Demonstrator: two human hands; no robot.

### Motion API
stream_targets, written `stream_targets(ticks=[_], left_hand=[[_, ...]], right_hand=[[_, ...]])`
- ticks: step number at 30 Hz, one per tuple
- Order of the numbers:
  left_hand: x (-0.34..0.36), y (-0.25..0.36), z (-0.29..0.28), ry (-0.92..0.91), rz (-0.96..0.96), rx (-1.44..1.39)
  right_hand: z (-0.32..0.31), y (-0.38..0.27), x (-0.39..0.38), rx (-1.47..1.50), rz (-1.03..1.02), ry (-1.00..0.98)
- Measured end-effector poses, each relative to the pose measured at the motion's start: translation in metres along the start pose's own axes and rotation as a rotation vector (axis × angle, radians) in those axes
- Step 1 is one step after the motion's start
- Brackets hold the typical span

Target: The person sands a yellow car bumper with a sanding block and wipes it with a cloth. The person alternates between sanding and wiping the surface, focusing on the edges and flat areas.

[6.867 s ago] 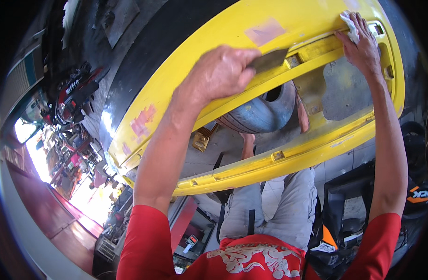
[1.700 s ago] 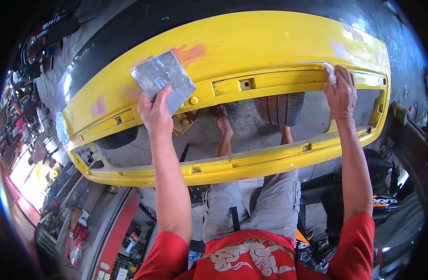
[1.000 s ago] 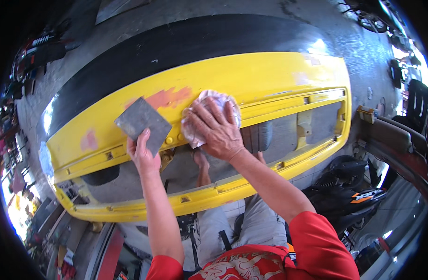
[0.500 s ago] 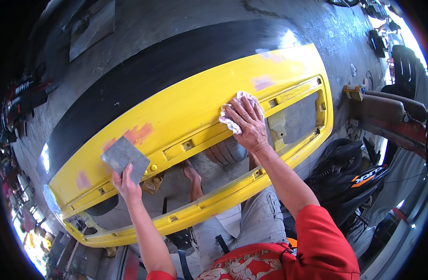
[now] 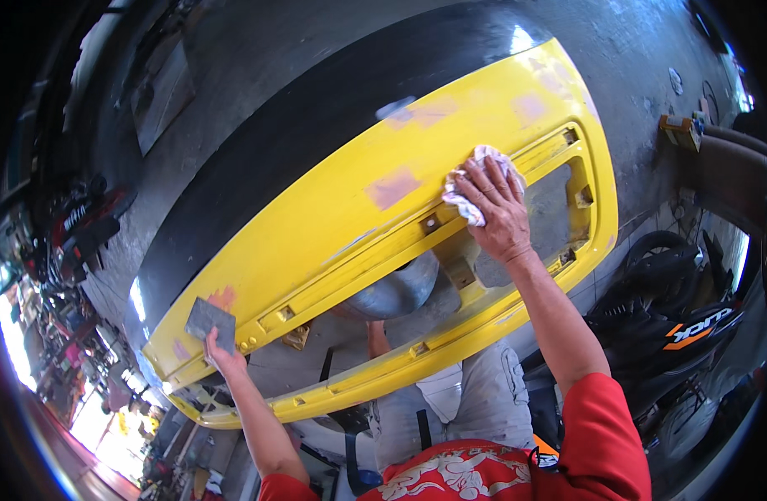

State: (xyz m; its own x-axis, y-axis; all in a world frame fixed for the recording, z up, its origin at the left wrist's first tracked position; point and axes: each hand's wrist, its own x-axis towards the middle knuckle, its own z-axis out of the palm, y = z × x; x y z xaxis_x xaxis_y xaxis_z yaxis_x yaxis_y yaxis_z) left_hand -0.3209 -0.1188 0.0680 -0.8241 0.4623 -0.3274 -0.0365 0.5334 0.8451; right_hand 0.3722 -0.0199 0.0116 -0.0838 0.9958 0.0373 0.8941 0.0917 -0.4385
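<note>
A big yellow and black car panel (image 5: 317, 225) fills the middle of the view, slanting from 8 o'clock up to 1 o'clock. Its black part runs along the top side, and a long hole is cut through its lower side. A black motorbike (image 5: 667, 326) with some orange on it stands at 3 o'clock, past the panel. The person's red shirt (image 5: 467, 476) is at 6 o'clock, with gray pants (image 5: 500, 392) at 5 o'clock. A round tire (image 5: 400, 288) shows through the hole, close to the middle.

The two hands are well apart. The right hand (image 5: 496, 213), at 2 o'clock, lies flat with its fingers stretched and a little spread on a crumpled white and pink cloth (image 5: 467, 200). The cloth is on the yellow part, next to the hole. The left hand (image 5: 223, 355), at 8 o'clock, pinches a flat gray square (image 5: 210, 321) with its thumb on top; its other fingers are mostly hidden. The square is over the yellow, but I can't tell if it touches.

A pink patch (image 5: 393, 188) is on the yellow at 12 o'clock. A smaller orange patch (image 5: 223, 298) peeks out beside the square, between 8 and 9 o'clock.
</note>
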Motion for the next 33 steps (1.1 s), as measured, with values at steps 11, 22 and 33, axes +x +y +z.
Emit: stream_targets(ticks=[11, 22, 33], left_hand=[[0.002, 0.009, 0.005, -0.027, -0.101, 0.017], [0.009, 0.015, -0.003, -0.027, -0.192, 0.044], [0.012, 0.013, 0.005, 0.004, -0.151, -0.019]], right_hand=[[-0.029, 0.182, 0.043, -0.210, 0.529, 0.182], [0.013, -0.039, -0.012, -0.084, 0.284, 0.071], [-0.055, 0.207, 0.032, -0.333, 0.324, 0.022]])
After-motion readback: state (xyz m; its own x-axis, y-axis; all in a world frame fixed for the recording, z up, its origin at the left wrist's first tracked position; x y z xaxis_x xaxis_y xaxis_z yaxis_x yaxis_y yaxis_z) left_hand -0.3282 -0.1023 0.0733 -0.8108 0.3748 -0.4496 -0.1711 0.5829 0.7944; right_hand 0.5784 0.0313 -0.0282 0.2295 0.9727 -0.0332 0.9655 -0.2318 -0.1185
